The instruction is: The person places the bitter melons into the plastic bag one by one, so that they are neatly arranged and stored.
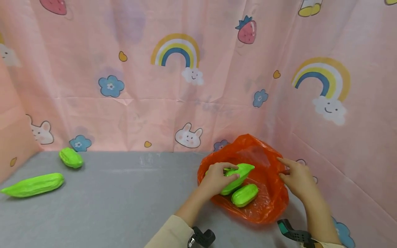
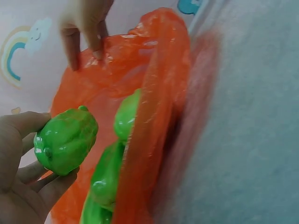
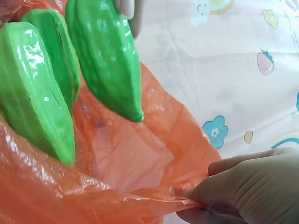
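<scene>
As the right hand pinches the bag, the left hand grips a gourd — tip rightward, apparently above it.

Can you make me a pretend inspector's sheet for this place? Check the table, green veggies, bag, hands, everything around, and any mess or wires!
Surface: grey tabletop, looks flat.
Job's things: open orange bag with green vegetables inside; held vegetable at its mouth; short vegetable and long vegetable lie on the tabletop, far left.
Clutter: nothing seen.
Grippers: left hand grips the held vegetable; right hand pinches the bag's rim.
Cables: nothing seen.
Surroundings: pink sheet printed with rainbows and flowers.
</scene>
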`<state>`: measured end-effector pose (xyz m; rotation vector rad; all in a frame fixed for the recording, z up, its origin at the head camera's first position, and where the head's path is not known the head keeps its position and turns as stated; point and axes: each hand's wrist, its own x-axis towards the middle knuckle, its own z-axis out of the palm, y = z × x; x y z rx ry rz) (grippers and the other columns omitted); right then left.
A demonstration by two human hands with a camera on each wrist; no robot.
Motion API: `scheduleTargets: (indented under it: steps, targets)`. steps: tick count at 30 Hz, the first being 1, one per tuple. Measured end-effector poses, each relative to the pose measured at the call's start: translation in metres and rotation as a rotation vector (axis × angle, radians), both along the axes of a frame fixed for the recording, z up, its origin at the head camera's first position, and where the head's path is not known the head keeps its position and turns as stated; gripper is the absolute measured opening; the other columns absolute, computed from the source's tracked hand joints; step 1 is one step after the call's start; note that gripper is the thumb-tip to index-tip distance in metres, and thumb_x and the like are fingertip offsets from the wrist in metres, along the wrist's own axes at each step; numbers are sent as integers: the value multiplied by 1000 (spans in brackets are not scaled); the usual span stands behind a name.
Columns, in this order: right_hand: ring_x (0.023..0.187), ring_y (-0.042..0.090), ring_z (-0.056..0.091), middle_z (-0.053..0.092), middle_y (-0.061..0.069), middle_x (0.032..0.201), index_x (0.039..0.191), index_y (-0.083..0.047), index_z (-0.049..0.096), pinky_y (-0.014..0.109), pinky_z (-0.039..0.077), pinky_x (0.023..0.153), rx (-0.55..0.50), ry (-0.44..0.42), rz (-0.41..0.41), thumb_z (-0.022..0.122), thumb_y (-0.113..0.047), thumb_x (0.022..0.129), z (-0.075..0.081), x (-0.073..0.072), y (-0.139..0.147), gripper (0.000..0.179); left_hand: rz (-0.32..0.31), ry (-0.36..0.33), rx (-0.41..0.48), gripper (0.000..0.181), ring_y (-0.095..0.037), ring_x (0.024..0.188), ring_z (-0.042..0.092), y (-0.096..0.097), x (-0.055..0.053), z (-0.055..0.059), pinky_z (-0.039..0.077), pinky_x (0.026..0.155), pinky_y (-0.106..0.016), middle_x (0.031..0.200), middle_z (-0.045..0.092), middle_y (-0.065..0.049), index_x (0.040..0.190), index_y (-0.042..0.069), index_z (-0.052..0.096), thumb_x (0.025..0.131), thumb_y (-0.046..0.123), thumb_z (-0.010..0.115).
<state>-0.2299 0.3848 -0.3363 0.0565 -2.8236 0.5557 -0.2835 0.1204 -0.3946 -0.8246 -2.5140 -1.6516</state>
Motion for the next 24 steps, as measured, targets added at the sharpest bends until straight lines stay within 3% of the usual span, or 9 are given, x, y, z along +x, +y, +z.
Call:
scheduleTargets:
  steps: [14,24]
  targets:
    - [94,48,71,62,37,122,137,10,55,51,62,72,8,17,7,67,2,88,0,1,-6,51,1,13,-84,29,-5,100,58,12,8,-8,52,89,-23,117,72,7,120,22,75,94,35,72]
    - [92,47,72,63,37,121,136,10,56,51,62,72,10,35,13,68,1,88,-1,1,-6,50,16,88,-154,29,-2,92,58,18,11,-9,52,83,-18,113,74,8,119,22,75,93,34,73]
